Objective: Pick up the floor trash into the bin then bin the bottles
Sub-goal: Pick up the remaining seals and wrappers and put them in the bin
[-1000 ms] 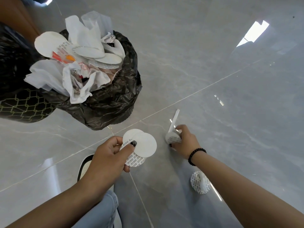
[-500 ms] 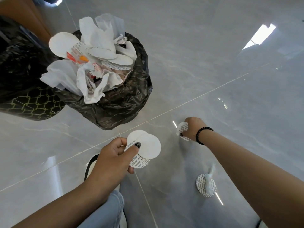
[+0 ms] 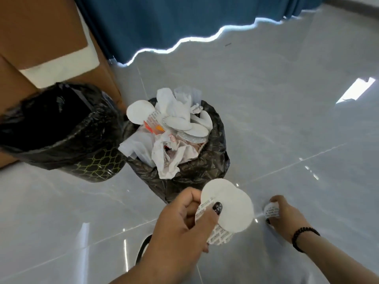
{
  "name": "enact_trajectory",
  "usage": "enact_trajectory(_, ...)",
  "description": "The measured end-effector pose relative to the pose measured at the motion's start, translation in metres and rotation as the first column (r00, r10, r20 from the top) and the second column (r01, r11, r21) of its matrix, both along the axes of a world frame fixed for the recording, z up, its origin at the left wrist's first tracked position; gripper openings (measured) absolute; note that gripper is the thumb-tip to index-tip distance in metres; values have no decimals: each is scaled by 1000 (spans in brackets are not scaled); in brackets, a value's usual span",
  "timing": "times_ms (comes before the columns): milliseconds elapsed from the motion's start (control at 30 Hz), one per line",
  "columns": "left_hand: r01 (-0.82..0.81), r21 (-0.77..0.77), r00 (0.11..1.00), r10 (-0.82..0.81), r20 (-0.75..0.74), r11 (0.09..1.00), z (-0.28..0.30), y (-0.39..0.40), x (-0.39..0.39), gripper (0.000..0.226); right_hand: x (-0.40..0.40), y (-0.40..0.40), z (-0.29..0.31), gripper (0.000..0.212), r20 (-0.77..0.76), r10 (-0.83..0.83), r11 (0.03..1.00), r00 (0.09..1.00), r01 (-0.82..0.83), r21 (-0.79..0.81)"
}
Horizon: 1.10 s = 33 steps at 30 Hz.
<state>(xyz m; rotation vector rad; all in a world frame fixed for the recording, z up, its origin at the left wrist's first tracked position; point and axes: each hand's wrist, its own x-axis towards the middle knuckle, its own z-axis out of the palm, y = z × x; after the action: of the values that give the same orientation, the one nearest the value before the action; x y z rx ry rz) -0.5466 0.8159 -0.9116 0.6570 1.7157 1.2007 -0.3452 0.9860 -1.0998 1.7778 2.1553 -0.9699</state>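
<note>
My left hand (image 3: pixel 180 224) pinches a stack of round white seal discs (image 3: pixel 229 206), thumb on top, just in front of the bin. My right hand (image 3: pixel 285 216) grips one printed white disc (image 3: pixel 271 211) low over the floor at the right. The small bin (image 3: pixel 213 160), lined with a black bag, stands ahead of both hands. It is heaped with crumpled paper and more white discs (image 3: pixel 174 136). No bottles show.
A second, larger bin (image 3: pixel 67 140) with a black liner and a patterned wall stands left of the small one. Brown cardboard boxes (image 3: pixel 41 37) rise behind it. A blue curtain (image 3: pixel 184 21) hangs at the back. Glossy grey tile floor (image 3: pixel 287 119) spreads to the right.
The view has tilted up, bringing the curtain and boxes into sight. My right hand lifted its disc off the floor and moved nearer. The loose disc by my right forearm is out of view.
</note>
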Motion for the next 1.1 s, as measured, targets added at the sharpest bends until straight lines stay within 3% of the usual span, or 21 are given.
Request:
enact_trajectory(133, -37, 184, 999, 41, -17, 982, 43, 14, -23, 9, -10, 7, 4, 38, 67, 18, 998, 998, -13, -68)
enact_trajectory(300, -143, 384, 934, 254, -253, 912, 88, 35, -75, 5, -18, 12, 14, 42, 54, 12, 999, 998, -9, -53)
enact_trajectory(367, -162, 347, 874, 297, -383, 924, 90, 46, -105, 5, -18, 11, 10, 47, 41, 1, 998, 999, 2, -68)
enact_trajectory(467, -203, 208, 814, 283, -508, 957, 76, 67, -143, 12, -13, 8, 4, 21, -4, 84, 996, 996, -85, -31)
enact_trajectory(500, -202, 164, 814, 258, -521, 966, 71, 75, -150, 14, -10, 9, 4, 31, 5, 98, 995, 995, -98, -7)
enact_trajectory(600, -149, -23, 810, 109, -576, 989, 54, 92, -159, 20, -10, 9, 5, 19, 49, 112, 991, 992, -115, 61)
enact_trajectory(633, -133, -105, 771, 36, -636, 985, 49, 95, -160, 25, -6, 12, -4, 20, 69, 191, 974, 979, -198, 109)
enact_trajectory(700, -168, -202, 639, -49, -768, 965, 45, 95, -163, 31, -8, 6, -6, 23, 33, 114, 993, 993, -115, 35)
enact_trajectory(767, -222, -155, 584, 4, -812, 963, 48, 90, -165, 27, -7, 10, -16, 50, 61, 51, 999, 997, -51, -3)
enact_trajectory(833, -242, -86, 594, 78, -800, 966, 53, 85, -161, 22, -9, 13, -19, 57, 34, 59, 998, 998, -58, -7)
enact_trajectory(900, -262, -16, 602, 150, -784, 965, 57, 77, -153, 20, -11, 11, -15, 51, 35, 125, 992, 992, -126, 30)
enact_trajectory(1000, -271, 113, 591, 258, -764, 956, 58, 58, -134, 14, -24, 2, -7, 44, 97, 50, 991, 994, -61, 121)
enact_trajectory(1100, -221, 162, 486, 252, -837, 962, 51, 41, -115, 10, -19, -13, -1, 30, 160, 184, 978, 970, -196, 67)
